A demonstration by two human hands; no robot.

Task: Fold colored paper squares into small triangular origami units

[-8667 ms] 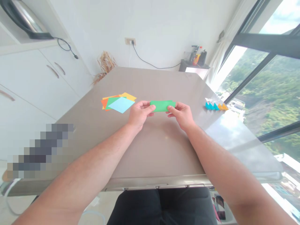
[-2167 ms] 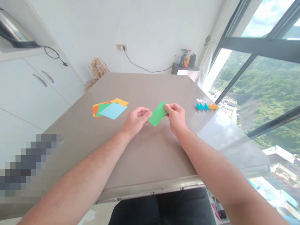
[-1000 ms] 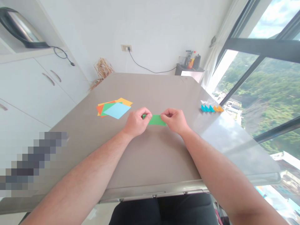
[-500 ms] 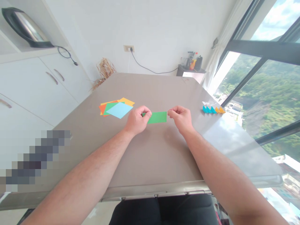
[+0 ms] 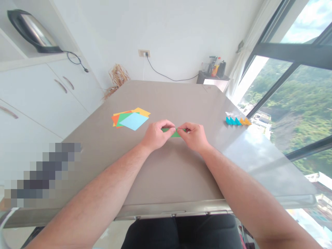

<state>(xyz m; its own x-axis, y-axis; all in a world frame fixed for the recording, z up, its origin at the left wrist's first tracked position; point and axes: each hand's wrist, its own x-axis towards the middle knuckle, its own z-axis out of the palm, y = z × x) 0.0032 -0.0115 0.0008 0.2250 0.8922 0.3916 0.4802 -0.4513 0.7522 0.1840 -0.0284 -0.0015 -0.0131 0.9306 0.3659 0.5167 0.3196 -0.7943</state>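
Between my hands, above the middle of the table, is a green sheet of folded paper (image 5: pixel 175 134), showing as a narrow strip. My left hand (image 5: pixel 158 135) pinches its left part between thumb and fingers. On the right part, my right hand (image 5: pixel 194 136) is closed with its thumb and fingertips along the top edge. The two thumb tips are close together, and both hands cover much of the paper.
Left of my hands lies a fanned pile of coloured paper squares (image 5: pixel 135 121), light blue on top. Several small folded paper shapes (image 5: pixel 237 121), blue and orange, stand in a row near the right edge of the table (image 5: pixel 176 100). A blurred patch (image 5: pixel 46 173) covers the left front.
My right hand has moved left onto the green paper and now grips it near the left hand. Less of the paper shows, its visible strip being narrower.
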